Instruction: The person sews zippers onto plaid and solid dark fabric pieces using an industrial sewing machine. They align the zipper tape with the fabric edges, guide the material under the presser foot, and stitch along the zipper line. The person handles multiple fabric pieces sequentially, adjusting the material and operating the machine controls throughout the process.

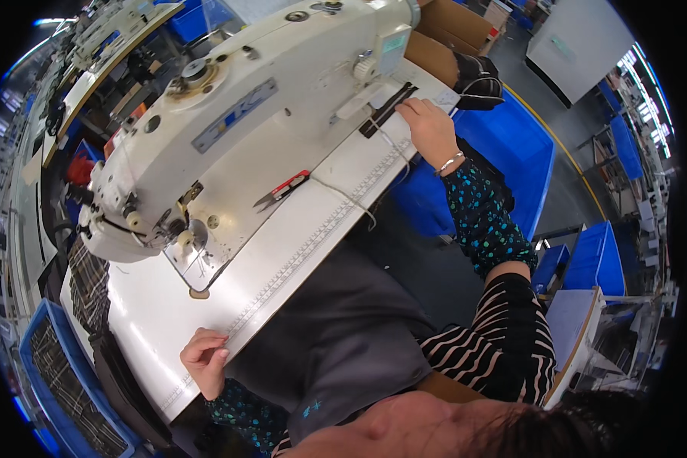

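Observation:
My right hand (pixel 427 131) reaches to the far right end of the white sewing table (pixel 151 305), its curled fingertips on a dark narrow strip, apparently a zipper (pixel 386 111). My left hand (pixel 204 355) is at the front edge by the ruler markings, fingers curled toward the thumb, nothing visible in it. The white sewing machine (pixel 267 107) stands over the table. Red-handled thread snips (pixel 282 187) lie on its bed, and a loose cord (pixel 345 195) runs across the top to the edge.
A large blue bin (pixel 538 153) stands beyond the right end, smaller blue bins (pixel 595 263) lower right, and a tray of plaid fabric (pixel 34 328) at left. Dark fabric (pixel 477 80) and cardboard boxes (pixel 450 30) sit behind the right end; a white cabinet (pixel 569 46) stands farther back.

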Demonstrator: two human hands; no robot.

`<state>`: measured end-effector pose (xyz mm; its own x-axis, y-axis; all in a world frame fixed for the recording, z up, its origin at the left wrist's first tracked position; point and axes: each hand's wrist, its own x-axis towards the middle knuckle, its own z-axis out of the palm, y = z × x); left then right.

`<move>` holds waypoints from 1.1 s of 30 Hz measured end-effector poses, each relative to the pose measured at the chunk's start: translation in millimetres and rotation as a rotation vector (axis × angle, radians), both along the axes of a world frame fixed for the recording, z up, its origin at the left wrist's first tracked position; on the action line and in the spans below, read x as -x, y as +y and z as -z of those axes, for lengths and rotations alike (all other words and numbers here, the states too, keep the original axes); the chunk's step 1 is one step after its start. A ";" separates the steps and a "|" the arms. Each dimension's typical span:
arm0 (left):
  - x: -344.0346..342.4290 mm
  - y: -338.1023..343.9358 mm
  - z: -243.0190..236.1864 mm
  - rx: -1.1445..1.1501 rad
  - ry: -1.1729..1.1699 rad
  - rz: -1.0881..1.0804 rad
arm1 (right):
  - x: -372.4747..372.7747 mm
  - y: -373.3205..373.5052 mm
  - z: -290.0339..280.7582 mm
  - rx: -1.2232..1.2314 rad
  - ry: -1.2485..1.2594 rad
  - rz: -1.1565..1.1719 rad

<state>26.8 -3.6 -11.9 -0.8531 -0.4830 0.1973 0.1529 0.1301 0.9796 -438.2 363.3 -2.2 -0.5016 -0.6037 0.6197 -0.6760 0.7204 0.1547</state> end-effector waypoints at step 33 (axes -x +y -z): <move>43.5 -262.2 -35.8 1.191 -0.584 -0.881 | -98.3 -95.4 16.4 -0.004 -0.365 -0.554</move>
<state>-16.8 -265.8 23.8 -0.4931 -0.6601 0.5667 -0.7248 0.6720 0.1521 -339.9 268.0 -18.5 -0.2933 -0.8348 0.4659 -0.9560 0.2506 -0.1527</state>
